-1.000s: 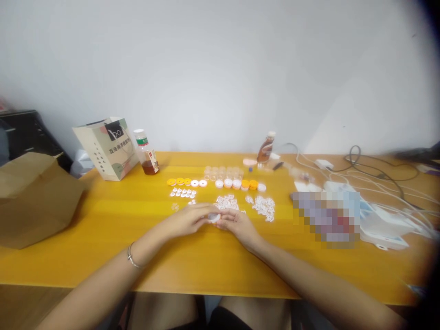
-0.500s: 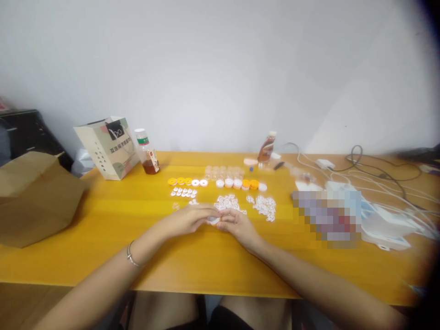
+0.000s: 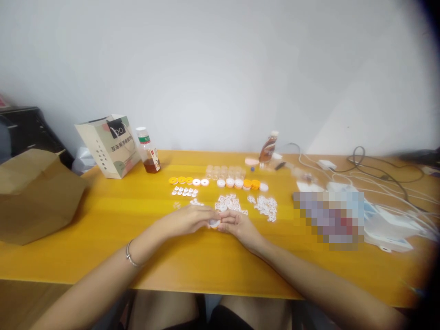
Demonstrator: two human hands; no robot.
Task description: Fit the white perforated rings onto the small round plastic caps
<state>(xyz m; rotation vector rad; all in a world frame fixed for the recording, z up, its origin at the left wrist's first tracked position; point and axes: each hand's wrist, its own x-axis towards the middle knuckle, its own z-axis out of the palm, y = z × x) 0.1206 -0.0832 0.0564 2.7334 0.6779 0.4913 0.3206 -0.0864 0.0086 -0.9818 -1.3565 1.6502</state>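
1. Left arm [image 3: 103, 277] is pointing forward and inward.
2. Right arm [image 3: 319, 286] is slanting inward from the other side.
3. Left hand [image 3: 187, 221] is arching, its back facing upward.
4. Right hand [image 3: 240, 230] is curling, its fingertips [image 3: 224, 214] almost meeting the left ones.

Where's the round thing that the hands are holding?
In the head view, the round piece is below the middle, held between the left hand and the right hand, just nearer than a white pile.
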